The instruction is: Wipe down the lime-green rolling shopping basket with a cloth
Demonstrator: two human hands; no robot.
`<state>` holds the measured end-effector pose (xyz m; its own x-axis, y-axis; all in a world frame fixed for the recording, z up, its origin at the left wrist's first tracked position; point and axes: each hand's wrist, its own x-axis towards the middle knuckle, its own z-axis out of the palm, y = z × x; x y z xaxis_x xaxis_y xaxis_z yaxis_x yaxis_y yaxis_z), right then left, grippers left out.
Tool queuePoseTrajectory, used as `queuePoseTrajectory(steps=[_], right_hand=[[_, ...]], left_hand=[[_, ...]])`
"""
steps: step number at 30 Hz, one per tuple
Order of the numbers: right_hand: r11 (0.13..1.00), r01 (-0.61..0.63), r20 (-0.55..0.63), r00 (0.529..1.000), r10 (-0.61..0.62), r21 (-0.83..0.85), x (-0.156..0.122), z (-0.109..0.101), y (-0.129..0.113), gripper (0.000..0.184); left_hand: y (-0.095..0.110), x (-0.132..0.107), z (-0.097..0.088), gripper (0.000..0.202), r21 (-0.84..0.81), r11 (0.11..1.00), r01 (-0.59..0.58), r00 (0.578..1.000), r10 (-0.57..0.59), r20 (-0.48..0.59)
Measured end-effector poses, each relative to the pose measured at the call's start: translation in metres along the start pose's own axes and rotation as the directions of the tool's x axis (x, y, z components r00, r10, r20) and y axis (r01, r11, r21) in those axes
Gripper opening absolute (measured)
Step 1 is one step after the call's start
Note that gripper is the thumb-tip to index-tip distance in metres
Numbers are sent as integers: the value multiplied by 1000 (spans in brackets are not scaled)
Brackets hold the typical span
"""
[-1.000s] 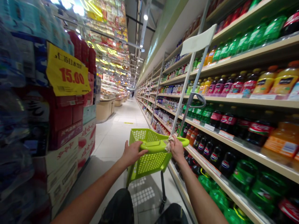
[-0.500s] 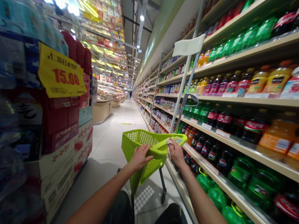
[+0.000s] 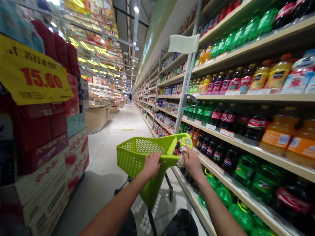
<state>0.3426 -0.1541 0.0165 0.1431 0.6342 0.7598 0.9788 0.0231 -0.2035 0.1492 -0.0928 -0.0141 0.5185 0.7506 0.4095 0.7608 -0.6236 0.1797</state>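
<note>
A lime-green plastic shopping cart (image 3: 140, 165) stands right in front of me, turned at an angle. My left hand (image 3: 152, 164) is closed over the near side rim of its basket. In my right hand (image 3: 193, 163) is a bunched whitish cloth (image 3: 182, 158), pressed against the cart's handle (image 3: 186, 141) near its label. The fingers of my right hand are bent around the cloth, which partly hides the handle.
Drink shelves (image 3: 230, 131) with several rows of bottles line the right side, close to my right arm. Stacked drink cartons (image 3: 49, 183) rise on the left under a yellow price sign (image 3: 34, 73). A tiled aisle (image 3: 115, 126) runs ahead past a beige display counter (image 3: 98, 118).
The cart has swivelled, its near side now facing me more. My left hand has gone from spread fingers to a grip on the rim. The cloth has shifted along the handle with my right hand.
</note>
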Motion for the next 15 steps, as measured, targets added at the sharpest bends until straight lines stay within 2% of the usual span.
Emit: queuePoseTrajectory(steps=[2, 5, 8, 10, 12, 15], right_hand=[[999, -6, 0, 1000, 6, -54, 2, 2, -2, 37], [985, 47, 114, 993, -28, -167, 1, 17, -28, 36], [962, 221, 264, 949, -174, -160, 1, 36, -51, 33], [944, 301, 280, 926, -254, -138, 3, 39, -46, 33], [951, 251, 214, 954, -211, -179, 6, 33, -26, 36], [965, 20, 26, 1000, -14, -263, 4, 22, 9, 38]], left_hand=[[-2, 6, 9, 53, 14, 998, 60, 997, -60, 53], [3, 12, 21, 63, 31, 996, 83, 991, -86, 102], [4, 12, 29, 64, 25, 999, 23, 991, -26, 129], [-3, 9, 32, 63, 30, 999, 13, 990, -17, 143], [-14, 6, 36, 64, 64, 997, 42, 986, -51, 161], [-23, 2, 42, 68, 98, 994, 53, 978, -71, 195]])
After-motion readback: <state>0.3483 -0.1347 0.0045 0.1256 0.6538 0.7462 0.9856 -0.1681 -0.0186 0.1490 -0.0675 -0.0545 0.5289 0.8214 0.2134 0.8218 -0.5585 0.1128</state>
